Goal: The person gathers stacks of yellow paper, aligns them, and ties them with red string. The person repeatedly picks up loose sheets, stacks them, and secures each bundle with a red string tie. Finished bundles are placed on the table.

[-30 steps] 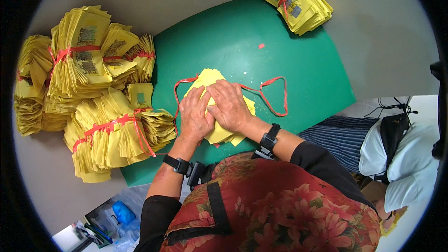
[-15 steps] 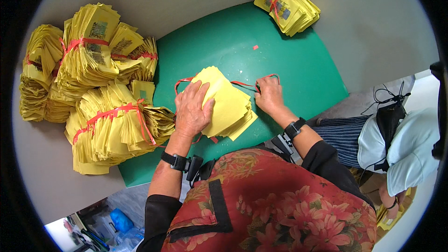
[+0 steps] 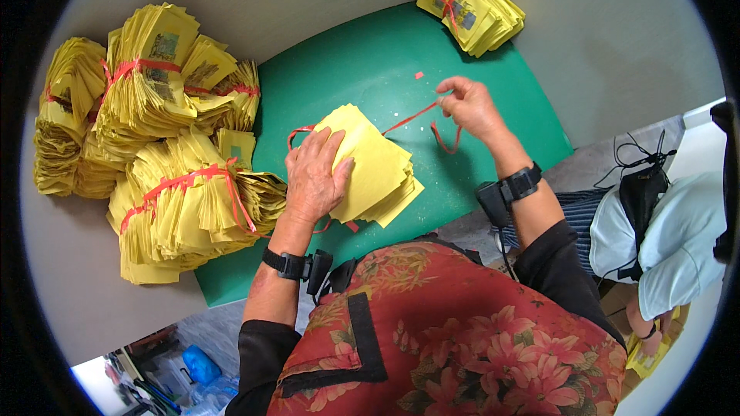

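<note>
A stack of yellow paper sheets [image 3: 370, 166] lies on the green table mat, its blank side up. My left hand [image 3: 314, 176] rests flat on the stack's left part, fingers stretched out. Beneath the stack runs a red ribbon [image 3: 411, 118], which comes out at its right and left sides. My right hand [image 3: 472, 110], raised to the right of the stack, pinches the ribbon between thumb and fingers and holds it taut. The ribbon's loose tail hangs in a curl below that hand.
Several tied yellow paper bundles [image 3: 185, 192] are piled at the left. One more tied bundle [image 3: 472, 11] lies at the far right of the green mat [image 3: 331, 69]. Grey panels [image 3: 601, 46] stand around the mat. Another person [image 3: 678, 239] works at the right edge.
My right hand has lifted and moved right and away from me, drawing the red ribbon up and tight. My left hand has stayed on the stack.
</note>
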Motion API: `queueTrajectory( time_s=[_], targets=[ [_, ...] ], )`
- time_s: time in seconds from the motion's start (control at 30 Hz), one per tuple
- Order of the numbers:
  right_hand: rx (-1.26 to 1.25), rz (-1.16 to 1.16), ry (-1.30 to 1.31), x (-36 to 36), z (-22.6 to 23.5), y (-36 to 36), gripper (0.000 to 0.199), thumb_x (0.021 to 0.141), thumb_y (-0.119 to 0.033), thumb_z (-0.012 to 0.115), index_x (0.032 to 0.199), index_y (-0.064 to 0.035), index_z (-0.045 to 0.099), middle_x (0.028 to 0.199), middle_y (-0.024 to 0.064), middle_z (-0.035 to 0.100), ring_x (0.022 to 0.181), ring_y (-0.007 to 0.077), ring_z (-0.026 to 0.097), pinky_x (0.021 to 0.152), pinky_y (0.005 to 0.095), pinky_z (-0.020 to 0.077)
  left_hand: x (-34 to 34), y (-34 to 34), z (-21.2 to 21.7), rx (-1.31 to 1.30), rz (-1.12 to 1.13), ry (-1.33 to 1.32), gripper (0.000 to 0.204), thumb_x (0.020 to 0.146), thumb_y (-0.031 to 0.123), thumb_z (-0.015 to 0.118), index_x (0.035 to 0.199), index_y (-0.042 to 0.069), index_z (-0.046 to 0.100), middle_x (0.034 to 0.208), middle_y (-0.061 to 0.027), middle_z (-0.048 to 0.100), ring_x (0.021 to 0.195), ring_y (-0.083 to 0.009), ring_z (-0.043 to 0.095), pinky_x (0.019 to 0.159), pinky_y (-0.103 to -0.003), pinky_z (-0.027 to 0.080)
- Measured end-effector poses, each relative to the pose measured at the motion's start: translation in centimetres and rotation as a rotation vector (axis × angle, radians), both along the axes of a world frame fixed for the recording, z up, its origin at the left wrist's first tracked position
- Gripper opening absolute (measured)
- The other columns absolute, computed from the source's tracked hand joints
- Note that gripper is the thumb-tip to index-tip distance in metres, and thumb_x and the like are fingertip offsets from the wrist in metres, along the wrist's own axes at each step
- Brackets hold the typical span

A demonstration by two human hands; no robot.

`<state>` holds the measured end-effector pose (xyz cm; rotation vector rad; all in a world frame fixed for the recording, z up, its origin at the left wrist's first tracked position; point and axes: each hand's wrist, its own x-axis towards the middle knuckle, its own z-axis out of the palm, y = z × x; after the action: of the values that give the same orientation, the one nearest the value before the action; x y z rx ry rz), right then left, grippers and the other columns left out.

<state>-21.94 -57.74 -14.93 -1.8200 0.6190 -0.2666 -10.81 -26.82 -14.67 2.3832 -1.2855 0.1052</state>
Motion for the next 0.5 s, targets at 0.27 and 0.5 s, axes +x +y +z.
queueTrajectory(
  time_s=[0.27, 0.5],
  targets=[
    [0.246, -0.100, -0.316, -0.7, 6.1, -3.1, 0.019, 0.089, -0.011, 0.072, 0.106, -0.0029, 0.069, 0.077, 0.0023, 0.067, 0.062, 0.0073, 0.059, 0.053, 0.0232, 0.0470, 0.0, 0.1, 0.5, -0.005, -0.010, 0.004, 0.050, 0.093, 0.034, 0.065, 0.136, 0.009, 0.058, 0.138, -0.0180, 0.056, 0.131, -0.0350, 0.051, 0.107, -0.049, 0.035],
    [-0.454, -0.371, -0.315, -1.6, 3.9, -3.6, 0.037, 0.088, -0.019, 0.073, 0.119, 0.0004, 0.064, 0.105, 0.0126, 0.069, 0.090, 0.0242, 0.064, 0.083, 0.0373, 0.0534, 0.0, 0.5, 1.0, -0.039, -0.021, 0.016, 0.053, 0.092, 0.036, 0.067, 0.136, 0.009, 0.057, 0.138, -0.0182, 0.056, 0.130, -0.0364, 0.051, 0.106, -0.050, 0.036]
  ],
)
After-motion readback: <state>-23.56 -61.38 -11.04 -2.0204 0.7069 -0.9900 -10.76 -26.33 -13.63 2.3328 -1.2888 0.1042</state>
